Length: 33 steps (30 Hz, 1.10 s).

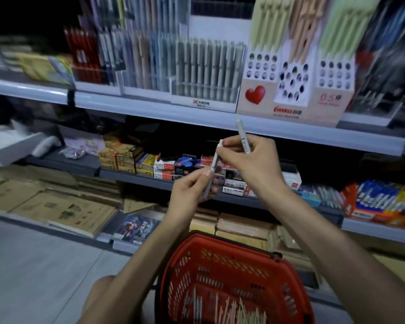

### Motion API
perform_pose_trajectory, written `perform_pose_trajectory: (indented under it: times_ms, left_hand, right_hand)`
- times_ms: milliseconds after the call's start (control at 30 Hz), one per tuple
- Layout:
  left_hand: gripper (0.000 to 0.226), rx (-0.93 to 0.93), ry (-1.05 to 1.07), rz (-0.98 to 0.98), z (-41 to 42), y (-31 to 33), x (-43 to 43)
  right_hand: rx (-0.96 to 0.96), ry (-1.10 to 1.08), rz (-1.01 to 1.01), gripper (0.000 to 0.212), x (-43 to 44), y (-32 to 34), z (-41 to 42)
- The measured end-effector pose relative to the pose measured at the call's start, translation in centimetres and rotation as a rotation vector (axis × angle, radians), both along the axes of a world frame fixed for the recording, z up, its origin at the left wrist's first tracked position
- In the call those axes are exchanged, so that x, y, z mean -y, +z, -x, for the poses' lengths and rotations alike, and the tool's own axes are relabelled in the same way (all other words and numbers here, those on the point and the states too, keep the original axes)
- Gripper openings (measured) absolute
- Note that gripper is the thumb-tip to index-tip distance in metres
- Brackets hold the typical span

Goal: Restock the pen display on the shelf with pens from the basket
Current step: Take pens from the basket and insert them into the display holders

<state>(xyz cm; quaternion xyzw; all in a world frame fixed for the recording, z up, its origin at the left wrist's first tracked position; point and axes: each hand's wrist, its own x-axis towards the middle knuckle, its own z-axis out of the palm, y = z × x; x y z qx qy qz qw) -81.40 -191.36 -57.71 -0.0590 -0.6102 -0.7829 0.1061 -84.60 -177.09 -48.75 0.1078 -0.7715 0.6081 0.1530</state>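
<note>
Red basket (222,270) sat at six o'clock; left hand (192,192) pinched the lower pen (213,163), right hand (253,160) gripped the upper pen (242,134), near upright, closer to the pen display (297,108) at one o'clock.

The left hand (192,190) hides part of the lower pen (214,163) among its fingers. The right hand (253,157) covers the bottom end of the upper pen (242,134), and the print on that barrel is too small to read. Whether the right fingertips pinch the lower pen's top or only touch it cannot be told. The basket (173,277) is cut off by the bottom edge, and the pens (234,309) in it are too blurred to count. The display (295,113) loses its top to the upper edge, and its small print is unreadable. The shelf (150,108) smears at both sides. The labels on the boxes (164,169) below it are illegible.
</note>
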Motion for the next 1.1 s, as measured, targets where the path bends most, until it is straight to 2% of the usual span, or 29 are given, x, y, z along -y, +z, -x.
perform_pose_trajectory:
  times_ms: [200,400,533,767,1100]
  left_hand:
    - [0.01,-0.188,0.206,0.163,4.0,6.8,2.7]
    - [0.013,-0.25,0.363,0.309,9.0,12.7,5.7]
    - [0.007,-0.302,0.443,0.386,11.8,16.7,7.4]
    - [0.011,-0.236,0.603,0.497,16.2,21.3,8.4]
    - [0.011,-0.051,0.75,0.616,17.5,20.6,7.5]
  right_hand:
    - [-0.158,-0.024,-0.015,0.009,2.8,6.2,3.1]
    - [-0.25,-0.014,-0.026,0.011,5.4,12.3,6.7]
    - [-0.295,-0.039,-0.012,0.012,7.0,16.0,9.3]
    - [-0.409,-0.124,-0.1,0.009,9.6,19.4,13.3]
    - [-0.355,-0.136,-0.098,0.012,10.4,17.6,16.7]
